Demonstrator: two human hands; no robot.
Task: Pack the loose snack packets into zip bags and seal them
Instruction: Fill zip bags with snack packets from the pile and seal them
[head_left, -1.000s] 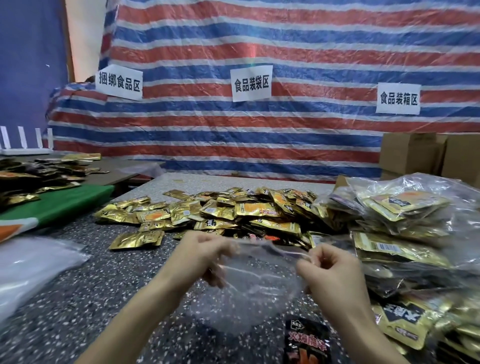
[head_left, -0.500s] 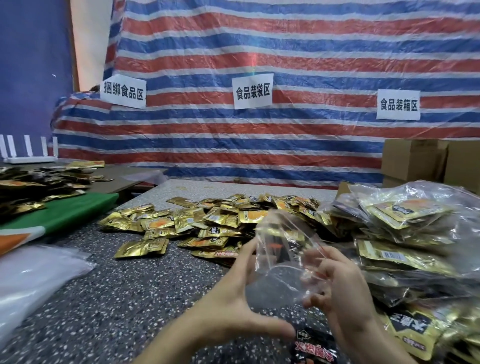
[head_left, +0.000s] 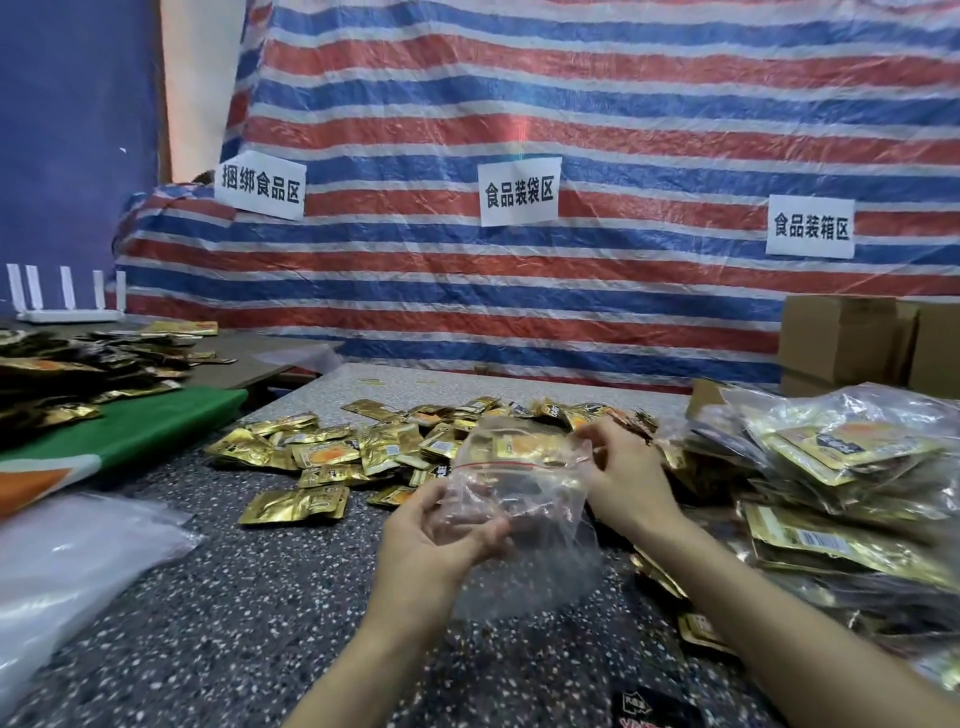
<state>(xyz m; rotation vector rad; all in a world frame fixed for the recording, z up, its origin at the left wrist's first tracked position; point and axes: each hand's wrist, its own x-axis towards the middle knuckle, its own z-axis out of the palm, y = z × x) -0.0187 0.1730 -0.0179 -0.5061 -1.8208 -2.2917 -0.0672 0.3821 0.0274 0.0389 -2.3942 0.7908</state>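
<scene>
On tarp (head_left: 623, 104): 捆绑食品区 (head_left: 261, 185), 食品装袋区 (head_left: 519, 191), 食品装箱区 (head_left: 811, 227).

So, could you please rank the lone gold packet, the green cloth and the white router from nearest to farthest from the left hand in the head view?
From the left hand:
1. lone gold packet, just to its left.
2. green cloth, farther left.
3. white router, far back left.

Clear zip bag (head_left: 519, 499) raised; gold packets (head_left: 332, 452) scattered behind.
</scene>
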